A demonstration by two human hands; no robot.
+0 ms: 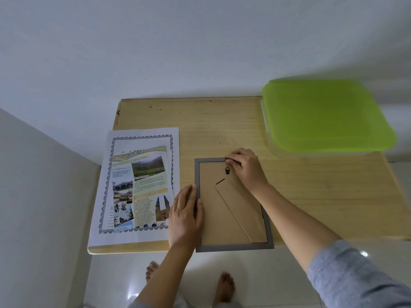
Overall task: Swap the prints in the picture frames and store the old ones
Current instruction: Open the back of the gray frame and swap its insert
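Legible text appears only on the colour brochure print [139, 190], which lies on top of the bordered sheet [142, 138] left of the grey picture frame [233, 246]. One orange heading band low on the brochure reads approximately "Candi Cetho & Sukuh", though blur makes the spelling uncertain. Its remaining captions and body paragraphs are too small and blurred to read.

A grey picture frame [233, 247] lies face down on the wooden bench [222, 130], its brown backing board and folded stand facing up. The left hand [185, 215] rests flat on the frame's left edge. The right hand [246, 167] is at the frame's top edge, its fingers [231, 160] pinching something small there. Left of the frame lies a stack of prints [138, 185]. Beyond the frame, to its right, sits a container with a green lid [327, 116].
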